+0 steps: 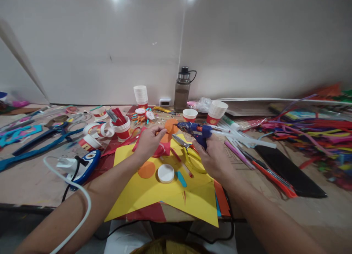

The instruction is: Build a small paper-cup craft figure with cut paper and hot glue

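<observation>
My left hand (pixel 152 140) is closed in a pinch at the edge of an orange paper circle (pixel 172 124). My right hand (pixel 216 155) grips a blue hot glue gun (pixel 199 132), its nozzle pointing left, close to that circle. Below them lies yellow paper (pixel 132 200) bearing a second orange circle (pixel 146 170), a white round lid (pixel 165 173), a red pen (pixel 182 162) and a small blue strip (pixel 181 179). Yellow-handled scissors (pixel 194 160) rest partly beneath the glue gun. Red paper (pixel 165 147) sits beside my left hand.
At left are a blue power strip (pixel 86 169) with a white plug, and a paper cup (pixel 122 131) of markers. Stacked cups (pixel 217 112) and a water bottle (pixel 182 92) stand behind. Rightward lie a black slab (pixel 291 171), a utility knife (pixel 272 175) and colourful pipe cleaners (pixel 310 136).
</observation>
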Available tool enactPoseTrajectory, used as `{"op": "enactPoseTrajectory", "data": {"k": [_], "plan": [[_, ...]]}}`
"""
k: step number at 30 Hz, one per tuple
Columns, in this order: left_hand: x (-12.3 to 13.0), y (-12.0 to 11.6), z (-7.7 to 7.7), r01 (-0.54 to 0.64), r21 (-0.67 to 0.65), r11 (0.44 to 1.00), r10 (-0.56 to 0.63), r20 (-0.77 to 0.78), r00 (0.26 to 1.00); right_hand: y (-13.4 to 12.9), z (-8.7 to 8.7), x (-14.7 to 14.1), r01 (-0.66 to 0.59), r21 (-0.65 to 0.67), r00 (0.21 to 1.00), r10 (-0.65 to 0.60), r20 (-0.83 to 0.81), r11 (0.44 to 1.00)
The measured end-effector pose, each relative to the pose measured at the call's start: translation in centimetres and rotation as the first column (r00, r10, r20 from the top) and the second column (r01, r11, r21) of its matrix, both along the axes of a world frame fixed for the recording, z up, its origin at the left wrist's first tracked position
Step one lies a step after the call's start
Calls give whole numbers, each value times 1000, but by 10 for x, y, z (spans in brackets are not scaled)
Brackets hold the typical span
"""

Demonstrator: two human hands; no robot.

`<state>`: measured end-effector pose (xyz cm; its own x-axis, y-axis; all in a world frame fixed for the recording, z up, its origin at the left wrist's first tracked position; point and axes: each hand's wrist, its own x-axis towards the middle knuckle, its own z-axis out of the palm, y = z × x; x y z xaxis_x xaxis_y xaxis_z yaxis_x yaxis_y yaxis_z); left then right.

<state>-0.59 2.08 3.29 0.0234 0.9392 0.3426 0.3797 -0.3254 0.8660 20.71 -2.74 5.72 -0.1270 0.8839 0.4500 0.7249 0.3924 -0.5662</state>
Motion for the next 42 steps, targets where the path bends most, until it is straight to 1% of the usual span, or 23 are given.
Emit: {"op": "enactPoseTrajectory", "data": {"k": [4,11,16,23,26,29,33,35,38,42], "plan": [[-2,1,2,-14,16,1000,14,17,1000,0,0,-1,-40,-36,999,39,-18,999],[1,-1,1,-9,-16,1000,9,1,1000,-1,2,-4,-81,-9,988,79,-135,997],[1,0,-1,-8,-16,1000,7,-18,1000,-2,2,-3,-68,-30,991,63,-121,997],[0,-1,0,-15,1,1000,15,-41,999,1,2,-2,-119,-4,987,118,-106,993],[1,-2,1,-19,-2,1000,19,-52,998,1,2,-2,-77,12,993,78,-93,997],[1,-3,3,-33,7,999,33,-29,999,1,0,-1,-21,19,997,23,-73,1000],[0,-2,7,-54,-3,999,54,1,999,1,-1,0,-79,22,996,80,-50,997],[-1,-2,9,-55,-5,998,55,16,998,0,-2,0,-87,18,996,88,-30,996],[-3,-2,10,-44,-8,999,45,52,998,0,-1,0,-65,24,997,66,-30,998],[-4,-1,7,-6,-30,1000,8,75,997,1,1,2,-19,24,999,20,-41,1000]]}}
